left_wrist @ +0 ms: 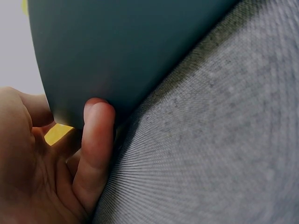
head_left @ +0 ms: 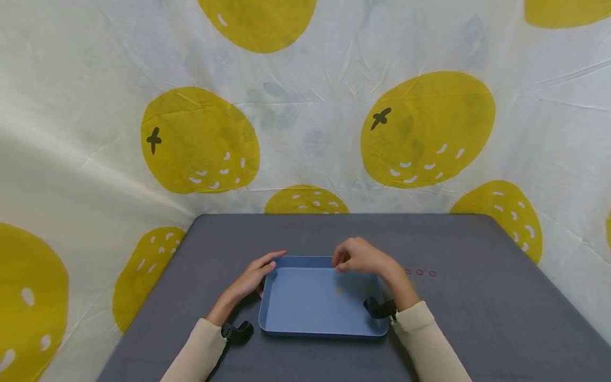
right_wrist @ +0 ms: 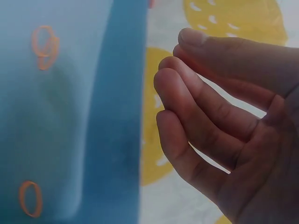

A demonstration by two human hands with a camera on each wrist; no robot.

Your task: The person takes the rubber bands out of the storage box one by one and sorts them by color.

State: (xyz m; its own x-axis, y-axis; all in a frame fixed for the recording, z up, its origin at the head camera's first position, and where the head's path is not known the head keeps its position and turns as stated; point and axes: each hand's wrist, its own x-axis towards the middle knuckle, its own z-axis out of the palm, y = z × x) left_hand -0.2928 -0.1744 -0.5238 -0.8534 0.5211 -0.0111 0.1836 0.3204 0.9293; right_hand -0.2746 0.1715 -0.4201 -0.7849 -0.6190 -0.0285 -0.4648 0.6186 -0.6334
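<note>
A shallow blue tray (head_left: 305, 305) lies on the grey tabletop between the hands. My left hand (head_left: 250, 277) holds its far left corner, thumb over the rim; in the left wrist view a finger (left_wrist: 98, 144) presses the tray's outer wall (left_wrist: 117, 46). Above the far right part of the tray is my right hand (head_left: 365, 257). Its fingers (right_wrist: 180, 93) are curled, the thumb tip meets the index finger, and no object shows between them. In the right wrist view, two overlapping orange rings (right_wrist: 55, 51) and one separate orange ring (right_wrist: 21, 199) lie inside the tray.
Just right of my right forearm, small red rings (head_left: 419, 271) lie in a row on the tabletop (head_left: 477, 318). A white cloth with yellow fruit prints (head_left: 429, 130) hangs behind the table and along its sides. Both wrists wear black camera bands (head_left: 237, 332).
</note>
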